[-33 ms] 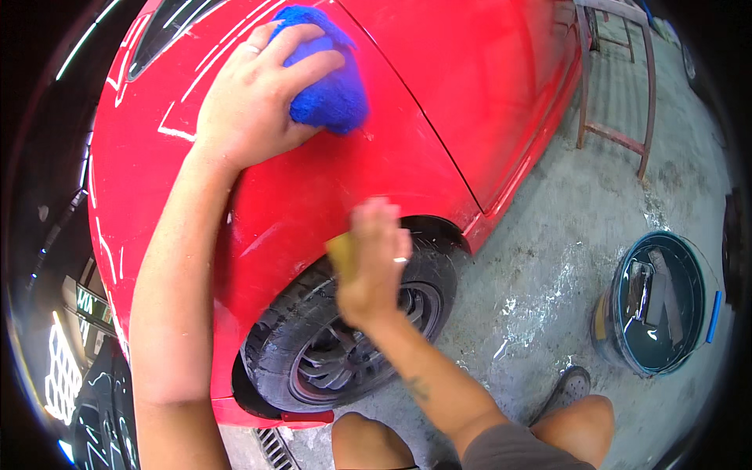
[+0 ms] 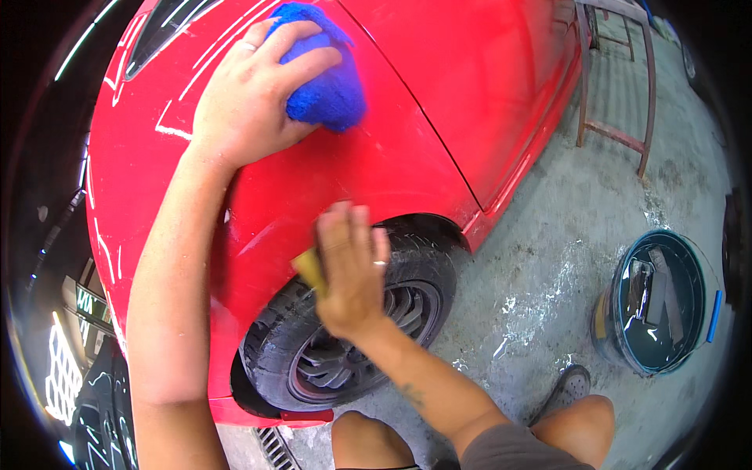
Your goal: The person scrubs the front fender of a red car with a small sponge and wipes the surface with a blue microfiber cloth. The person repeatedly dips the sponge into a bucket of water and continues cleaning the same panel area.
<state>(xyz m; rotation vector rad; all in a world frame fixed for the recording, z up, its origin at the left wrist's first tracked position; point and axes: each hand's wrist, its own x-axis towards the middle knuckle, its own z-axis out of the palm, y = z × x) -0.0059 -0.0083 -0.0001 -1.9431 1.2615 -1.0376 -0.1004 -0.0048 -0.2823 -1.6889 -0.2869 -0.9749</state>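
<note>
Clutched the blue cloth (image 2: 337, 86) in the left hand (image 2: 254, 98), high up against the red panel (image 2: 392, 157), with fingers bent firmly over it! Lower down, held the yellow pad (image 2: 309, 269) under the right hand (image 2: 350, 270), with fingers stretched long and straight, right by the black tyre (image 2: 431, 258). Could not tell about the hidden thumb. Saw a dark bucket (image 2: 613, 345) on the grey floor (image 2: 517, 266), well apart at right.

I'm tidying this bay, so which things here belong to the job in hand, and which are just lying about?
In the job:
- blue cloth, in the left hand
- yellowish pad, in the right hand
- red car
- bucket, probably

Apparently just there:
- metal stand
- floor grate
</note>
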